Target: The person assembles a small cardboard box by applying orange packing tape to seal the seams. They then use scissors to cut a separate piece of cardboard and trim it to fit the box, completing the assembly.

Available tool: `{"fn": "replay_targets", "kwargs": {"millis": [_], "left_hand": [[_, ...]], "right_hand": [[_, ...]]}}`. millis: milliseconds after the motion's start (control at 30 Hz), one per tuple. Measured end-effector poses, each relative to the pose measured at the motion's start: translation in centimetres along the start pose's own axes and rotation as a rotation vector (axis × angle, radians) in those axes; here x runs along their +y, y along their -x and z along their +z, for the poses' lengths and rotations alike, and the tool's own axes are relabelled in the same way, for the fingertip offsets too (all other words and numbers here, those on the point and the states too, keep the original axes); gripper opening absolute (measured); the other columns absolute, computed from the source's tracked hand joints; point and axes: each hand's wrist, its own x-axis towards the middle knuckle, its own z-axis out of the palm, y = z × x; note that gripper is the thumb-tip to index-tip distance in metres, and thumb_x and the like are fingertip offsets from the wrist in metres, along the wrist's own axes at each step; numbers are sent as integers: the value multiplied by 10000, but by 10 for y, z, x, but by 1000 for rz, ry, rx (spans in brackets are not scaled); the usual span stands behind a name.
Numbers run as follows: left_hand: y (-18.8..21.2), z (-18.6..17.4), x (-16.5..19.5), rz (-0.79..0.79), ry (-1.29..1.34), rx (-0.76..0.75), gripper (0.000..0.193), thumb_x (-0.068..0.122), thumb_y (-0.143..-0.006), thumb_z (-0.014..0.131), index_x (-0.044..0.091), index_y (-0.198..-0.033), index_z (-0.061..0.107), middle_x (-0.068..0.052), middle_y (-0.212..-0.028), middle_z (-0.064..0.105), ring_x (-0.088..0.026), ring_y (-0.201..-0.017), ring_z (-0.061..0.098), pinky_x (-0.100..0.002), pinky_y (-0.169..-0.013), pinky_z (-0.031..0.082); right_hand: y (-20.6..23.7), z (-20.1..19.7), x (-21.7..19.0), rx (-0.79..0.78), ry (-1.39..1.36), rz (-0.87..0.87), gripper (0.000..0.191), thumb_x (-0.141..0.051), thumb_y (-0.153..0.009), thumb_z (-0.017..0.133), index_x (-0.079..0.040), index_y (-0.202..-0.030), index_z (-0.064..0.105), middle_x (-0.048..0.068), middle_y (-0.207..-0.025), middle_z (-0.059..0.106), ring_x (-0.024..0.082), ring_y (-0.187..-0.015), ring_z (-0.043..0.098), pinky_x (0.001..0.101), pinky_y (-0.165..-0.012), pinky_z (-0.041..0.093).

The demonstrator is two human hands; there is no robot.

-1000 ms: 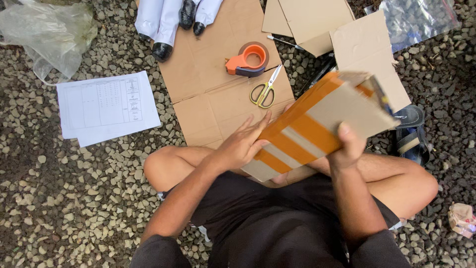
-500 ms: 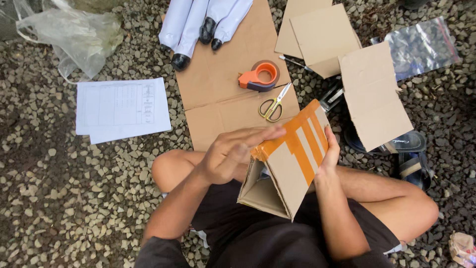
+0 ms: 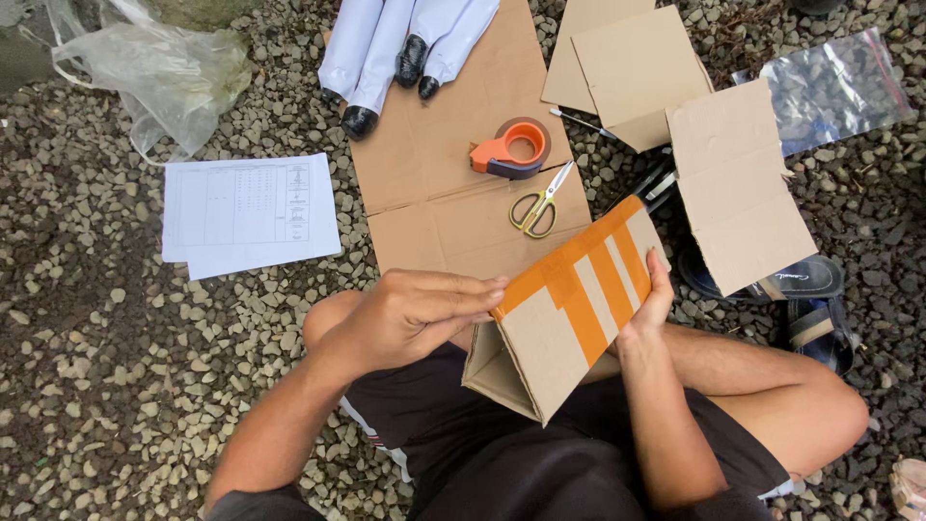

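A person is sitting cross-legged on gravel and holding a cardboard box [image 3: 569, 314] in the centre of the frame, just above the lap. The box is tilting, its open end facing down toward the lower left, and strips of orange tape are crossing its upper face. The left hand [image 3: 410, 318] is pressing against the box's left edge, its fingers [image 3: 473, 289] lying flat and together along the taped corner. The right hand [image 3: 648, 307] is gripping the box's right side, thumb on the near face, while the other fingers are probably curling behind the cardboard, out of sight. Above the box, a flattened sheet of cardboard [image 3: 434, 183] is lying on the gravel, carrying an orange tape dispenser [image 3: 509, 150] and, just to its lower right, a pair of yellow-handled scissors [image 3: 540, 205]. At the top of that sheet, several white rolled packages with black ends [image 3: 400, 43] are lying side by side. A printed paper sheet [image 3: 249, 214] is resting at the left of the frame, with a clear plastic bag [image 3: 159, 72] in the upper left. More cardboard pieces [image 3: 675, 116] are overlapping in the upper right, beside another clear plastic bag [image 3: 834, 82], and dark sandals [image 3: 810, 299] are sitting at the right edge near the person's knee.
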Motion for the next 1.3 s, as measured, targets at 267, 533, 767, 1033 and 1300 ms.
{"fn": "replay_targets", "kwargs": {"millis": [267,533,767,1033,1300], "left_hand": [[6,-3,8,5,-459,-19,361,-26,-756,771,-1,-1114,745,-161,-1079,738,-298,-990,742,-350,-855,608],[35,13,-24,251,-598,167,320,-48,-791,765,-25,-1109,743,-156,-1133,728,-265,-974,752,-305,-832,619],[62,38,-38,-25,-437,20,780,-25,-782,640,-59,-1528,416,-181,-1343,694,-356,-1219,694,-408,-1064,555],[-5,98,-59,-246,136,220,703,317,-1046,602,-51,-1570,313,-268,-1419,605,-370,-1335,607,-387,-1087,469],[-9,125,-63,-474,17,353,573,360,-1017,539,-20,-1441,473,-219,-1052,765,-313,-961,794,-367,-833,604]], "right_hand": [[5,-6,-16,-68,30,-249,576,-430,-1048,430,-11,-1428,531,144,-1398,628,283,-1280,620,422,-1095,501],[18,5,-32,-132,55,-454,550,-412,-1074,426,-11,-1440,514,138,-1396,610,269,-1268,613,412,-1109,481],[28,6,-56,-168,163,-535,566,-356,-995,545,3,-1431,499,137,-1365,613,272,-1260,617,402,-1106,498],[50,29,-11,-446,647,-401,589,-226,-903,657,44,-1398,487,130,-1290,600,245,-1185,577,382,-1029,467],[74,23,2,-430,677,-381,458,-246,-972,615,68,-1305,588,136,-1237,653,238,-1139,602,365,-1000,461]]}}
